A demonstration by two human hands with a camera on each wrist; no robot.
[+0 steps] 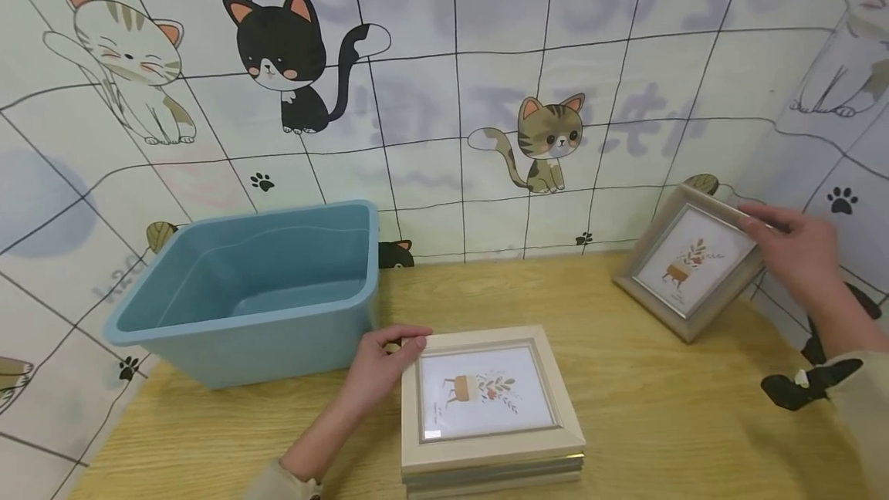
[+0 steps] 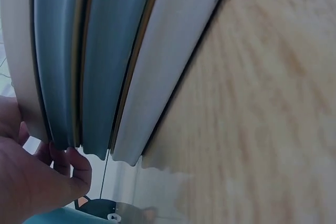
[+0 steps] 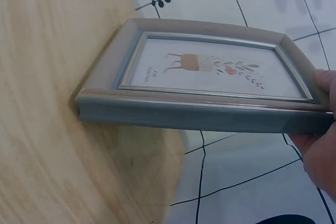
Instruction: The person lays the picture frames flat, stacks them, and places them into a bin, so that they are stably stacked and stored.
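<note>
On the wooden table lies a stack of picture frames; its cream top frame (image 1: 564, 407) shows a drawing of a potted plant. My left hand (image 1: 380, 367) pinches the stack's far left corner, thumb near the top face. In the left wrist view, that hand's fingertips (image 2: 79, 169) curl against the edges of the upper frames (image 2: 55, 77). At the far right, my right hand (image 1: 799, 253) grips the upper corner of a beige-grey picture frame (image 1: 646, 249), which stands tilted with its lower edge on the table. The right wrist view shows this frame (image 3: 210, 114) too.
A blue plastic tub (image 1: 257, 342) stands at the left back, with nothing visible inside. Behind the table (image 1: 479, 292) rises a wall covering (image 1: 430, 114) with cat drawings and grid lines. It also runs along the right side.
</note>
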